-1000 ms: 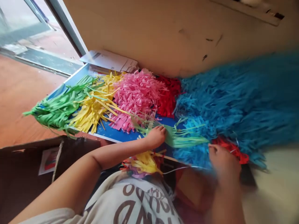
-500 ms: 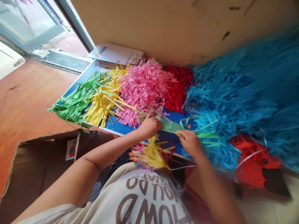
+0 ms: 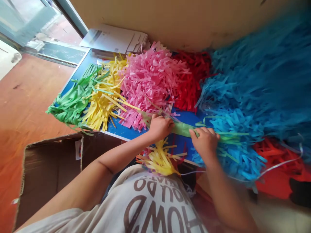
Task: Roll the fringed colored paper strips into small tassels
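A light green fringed tissue paper strip (image 3: 182, 128) stretches between my two hands, over the blue table (image 3: 119, 130). My left hand (image 3: 160, 127) is closed on its left part, just in front of the pink paper fringe (image 3: 150, 81). Closed round the other part is my right hand (image 3: 204, 139), with cut green ends fanning out past it over the blue fringe (image 3: 239, 129). Below my hands, against my shirt, hangs a bunch of yellow fringe (image 3: 161, 158) with a thin white string (image 3: 194, 172) running right from it.
Green fringe (image 3: 73, 102), yellow fringe (image 3: 102, 103) and red fringe (image 3: 190, 85) lie along the table. White papers (image 3: 116, 38) are stacked at the back by the wall. An open cardboard box (image 3: 52, 168) stands at front left. Orange-red paper (image 3: 279, 174) hangs at the right.
My right hand has shifted to the right along the green strip, which now looks narrower and more gathered. My left hand stays on its part. The view has shifted slightly.
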`<state>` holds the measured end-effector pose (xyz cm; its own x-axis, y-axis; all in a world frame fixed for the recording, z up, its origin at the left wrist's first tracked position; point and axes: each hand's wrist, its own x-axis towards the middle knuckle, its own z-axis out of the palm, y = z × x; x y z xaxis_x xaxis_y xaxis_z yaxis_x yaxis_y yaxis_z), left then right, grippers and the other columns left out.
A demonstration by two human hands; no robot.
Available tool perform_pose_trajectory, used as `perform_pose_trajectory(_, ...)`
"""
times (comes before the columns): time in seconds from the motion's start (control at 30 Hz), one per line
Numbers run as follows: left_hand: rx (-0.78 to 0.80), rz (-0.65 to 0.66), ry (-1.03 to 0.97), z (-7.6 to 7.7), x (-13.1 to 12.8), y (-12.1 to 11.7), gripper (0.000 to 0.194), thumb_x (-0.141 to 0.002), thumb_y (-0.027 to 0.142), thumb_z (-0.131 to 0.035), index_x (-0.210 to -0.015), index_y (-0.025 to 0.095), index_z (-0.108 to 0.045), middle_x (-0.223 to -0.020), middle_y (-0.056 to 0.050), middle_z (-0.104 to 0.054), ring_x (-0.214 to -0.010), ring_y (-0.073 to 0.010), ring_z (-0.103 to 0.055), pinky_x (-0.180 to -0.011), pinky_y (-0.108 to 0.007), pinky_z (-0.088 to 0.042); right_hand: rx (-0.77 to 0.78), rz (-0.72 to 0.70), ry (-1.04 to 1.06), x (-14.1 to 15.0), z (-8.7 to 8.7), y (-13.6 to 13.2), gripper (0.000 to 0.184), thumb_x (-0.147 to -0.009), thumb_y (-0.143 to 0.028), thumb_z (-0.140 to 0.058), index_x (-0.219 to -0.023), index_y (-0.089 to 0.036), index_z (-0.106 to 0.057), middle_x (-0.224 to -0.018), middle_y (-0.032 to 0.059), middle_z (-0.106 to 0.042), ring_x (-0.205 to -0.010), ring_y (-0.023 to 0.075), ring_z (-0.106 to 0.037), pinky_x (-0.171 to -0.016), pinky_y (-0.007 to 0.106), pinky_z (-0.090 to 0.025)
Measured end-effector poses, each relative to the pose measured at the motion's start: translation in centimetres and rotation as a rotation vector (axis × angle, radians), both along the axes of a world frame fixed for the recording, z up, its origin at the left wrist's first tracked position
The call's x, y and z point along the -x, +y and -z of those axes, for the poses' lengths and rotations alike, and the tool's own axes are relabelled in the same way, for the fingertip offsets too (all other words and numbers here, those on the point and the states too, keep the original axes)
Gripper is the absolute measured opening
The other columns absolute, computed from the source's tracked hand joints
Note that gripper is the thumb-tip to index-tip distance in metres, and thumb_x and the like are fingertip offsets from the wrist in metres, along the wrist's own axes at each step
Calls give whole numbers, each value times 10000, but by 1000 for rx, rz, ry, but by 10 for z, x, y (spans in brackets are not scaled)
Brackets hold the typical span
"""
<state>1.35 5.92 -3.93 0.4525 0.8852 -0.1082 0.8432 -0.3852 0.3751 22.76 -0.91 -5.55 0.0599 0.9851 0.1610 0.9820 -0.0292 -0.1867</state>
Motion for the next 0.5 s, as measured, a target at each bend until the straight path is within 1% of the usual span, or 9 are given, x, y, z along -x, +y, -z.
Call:
perform_pose_trajectory(0.1,-16,-11,46,2,-5,3,312,-943,382,-515,-885,183,-748,-729,-92,-719,-790,-244,-669,-828,-412,-351,-34,-6,-28,-1,1,0,281,-904,-369,-598,-697,-199,-682,-853,67,-710,-829,234,-509,-684,352,-208)
perform_pose_trajectory(0.23,-35,-43,85,5,-9,7,369,-937,434,-506,-859,164,-745,-707,-103,-710,-721,-241,-663,-815,-412,-347,-50,-9,-24,-5,6,1,259,-890,-348,-602,-686,-197,-652,-851,67,-697,-813,223,-508,-684,357,-220)
perform_pose_trajectory(0.5,-42,-27,135,9,-16,10,430,-939,460,-485,-793,151,-747,-683,-121,-708,-712,-267,-668,-815,-431,-356,-57,0,4,-8,12,1,261,-881,-331,-592,-653,-204,-613,-830,68,-686,-812,229,-517,-679,359,-223)
